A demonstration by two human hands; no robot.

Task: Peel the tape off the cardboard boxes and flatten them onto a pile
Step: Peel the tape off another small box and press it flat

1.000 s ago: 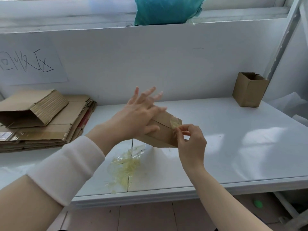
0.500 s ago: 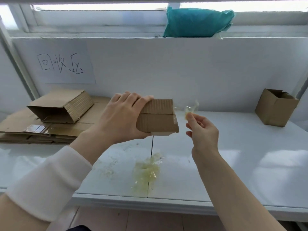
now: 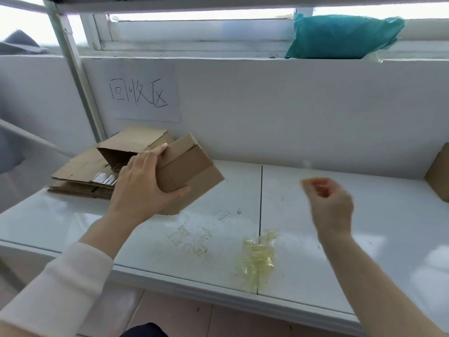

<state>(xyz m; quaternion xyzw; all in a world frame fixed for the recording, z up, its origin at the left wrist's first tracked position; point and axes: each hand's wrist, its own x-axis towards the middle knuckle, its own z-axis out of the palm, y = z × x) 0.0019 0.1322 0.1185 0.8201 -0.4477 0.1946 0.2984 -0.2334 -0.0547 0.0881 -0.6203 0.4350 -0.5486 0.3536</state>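
Observation:
My left hand (image 3: 143, 188) grips a small brown cardboard box (image 3: 187, 171) and holds it tilted just above the white table (image 3: 379, 222), next to the pile of flattened cardboard (image 3: 77, 173) at the back left. A partly collapsed box (image 3: 131, 144) lies on top of that pile. My right hand (image 3: 328, 200) is blurred, apart from the box, with its fingers curled. A faint clear tape piece (image 3: 305, 164) shows just above its fingertips. A crumpled wad of yellowish peeled tape (image 3: 257, 256) lies near the table's front edge.
Another upright cardboard box (image 3: 439, 176) stands at the right edge of the table. A paper sign (image 3: 143, 93) with handwriting hangs on the white back wall. A teal bag (image 3: 340, 36) rests on the window ledge above. A metal post (image 3: 80, 81) rises at the left.
My left hand has carried the box leftward toward the pile and tilted it. My right hand pulled the tape piece off the box and moved away to the right.

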